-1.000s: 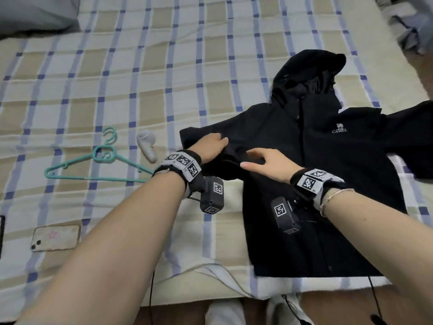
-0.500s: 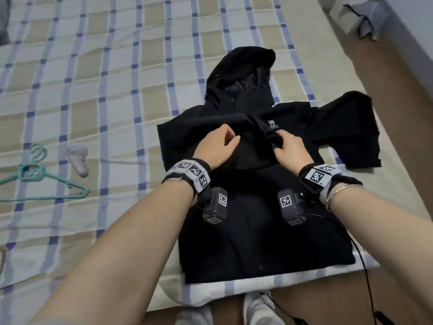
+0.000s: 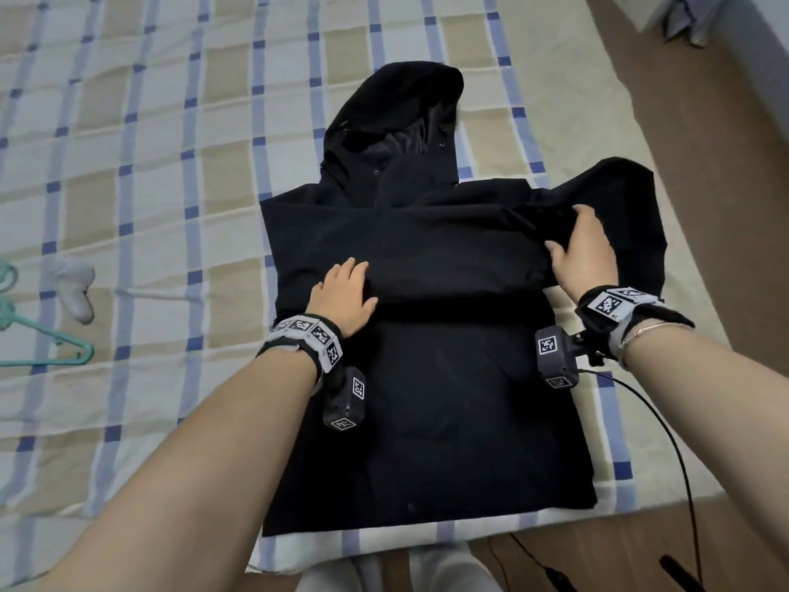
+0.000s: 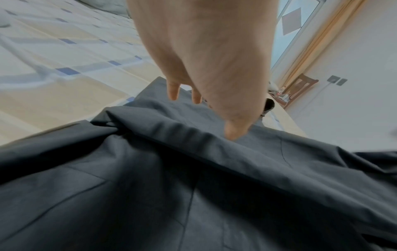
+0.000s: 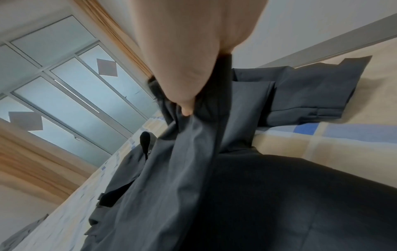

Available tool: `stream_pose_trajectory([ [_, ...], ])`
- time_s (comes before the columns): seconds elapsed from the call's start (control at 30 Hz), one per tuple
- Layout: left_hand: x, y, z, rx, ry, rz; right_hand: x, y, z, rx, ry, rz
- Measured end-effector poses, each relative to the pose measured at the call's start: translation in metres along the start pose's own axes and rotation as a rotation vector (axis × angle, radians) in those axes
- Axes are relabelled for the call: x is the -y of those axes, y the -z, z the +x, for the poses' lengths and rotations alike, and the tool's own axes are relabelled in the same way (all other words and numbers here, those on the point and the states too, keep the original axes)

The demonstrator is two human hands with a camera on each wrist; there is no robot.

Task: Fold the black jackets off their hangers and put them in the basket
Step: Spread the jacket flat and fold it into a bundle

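Both hands worked one black jacket (image 3: 431,378) on our bed (image 3: 170,164).
Our left hand (image 3: 343,294) lay flat on the folded sleeve (fingers spread); our right hand (image 3: 582,254) pinched the other sleeve.

The head view looks steeply down from above both forearms onto the black jacket (image 3: 427,399) spread on the checked bedsheet (image 3: 170,164). The 2 wrist views sit close under each palm, low over the fabric, facing past the fingers toward the window. All 3 views share the jacket's folded sleeve.
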State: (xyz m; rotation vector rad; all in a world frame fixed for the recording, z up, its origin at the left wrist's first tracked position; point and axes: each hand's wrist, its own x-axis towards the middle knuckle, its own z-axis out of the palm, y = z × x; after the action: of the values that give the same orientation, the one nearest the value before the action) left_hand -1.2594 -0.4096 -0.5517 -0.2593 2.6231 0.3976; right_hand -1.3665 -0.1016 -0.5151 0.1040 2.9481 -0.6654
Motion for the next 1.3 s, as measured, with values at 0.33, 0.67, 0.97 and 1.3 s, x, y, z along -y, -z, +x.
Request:
stream_pose_trajectory([
  [0.33, 0.104, -0.009, 0.011, 0.009, 0.203, 0.115, 0.037, -0.079, -0.008, 0.142, 0.138, -0.214],
  [0.67, 0.163, -0.028, 0.038, 0.069, 0.171, 0.07, 0.121, -0.154, 0.006, 0.261, 0.266, -0.215],
  [0.97, 0.196, -0.032, 0.029, 0.101, 0.037, 0.211, 0.183, -0.203, 0.044, 0.321, 0.276, -0.151],
  [1.3, 0.173, -0.024, 0.051, -0.388, -0.175, 0.182, 0.158, -0.194, 0.033, 0.226, 0.36, -0.204],
])
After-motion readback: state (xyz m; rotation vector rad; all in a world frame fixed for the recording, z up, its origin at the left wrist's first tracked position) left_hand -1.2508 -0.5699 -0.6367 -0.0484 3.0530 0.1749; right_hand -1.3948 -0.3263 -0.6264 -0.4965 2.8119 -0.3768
